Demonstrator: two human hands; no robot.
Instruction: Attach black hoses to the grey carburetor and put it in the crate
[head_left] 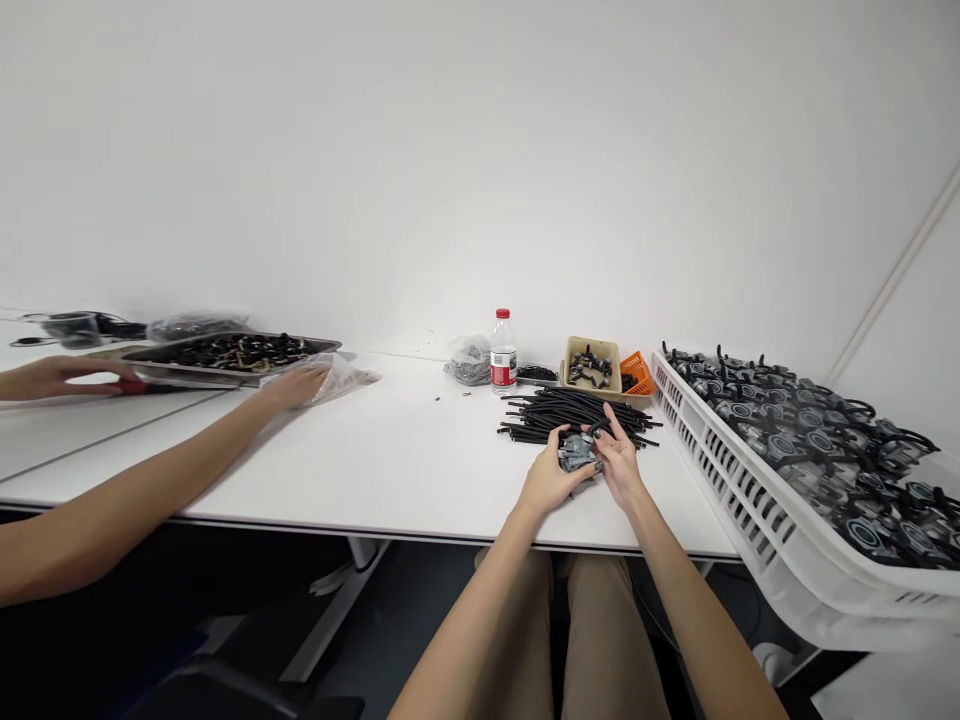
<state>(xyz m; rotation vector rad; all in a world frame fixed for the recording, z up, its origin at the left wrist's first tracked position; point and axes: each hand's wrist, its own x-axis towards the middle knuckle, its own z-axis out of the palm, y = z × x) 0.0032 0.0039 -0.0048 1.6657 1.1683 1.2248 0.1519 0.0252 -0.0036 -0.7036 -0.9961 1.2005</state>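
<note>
Close to the table's front edge, my left hand (549,474) grips a grey metal part (576,452) from its left side. My right hand (619,462) is closed at the part's right side, its fingers at a short black tube (598,428) on top of it. Fingers cover much of the part, so its exact kind is unclear. Just behind my hands lies a pile of black rubber tubes (570,412) on the white table (420,450).
At right stands a white plastic crate (739,500) full of similar grey parts with black tubes. Behind the pile are a bottle (503,355), a beige bin (613,352) and an orange basket (639,372). At left, a co-worker's hands (296,388) are by a metal tray (187,375) and plastic bag (341,380).
</note>
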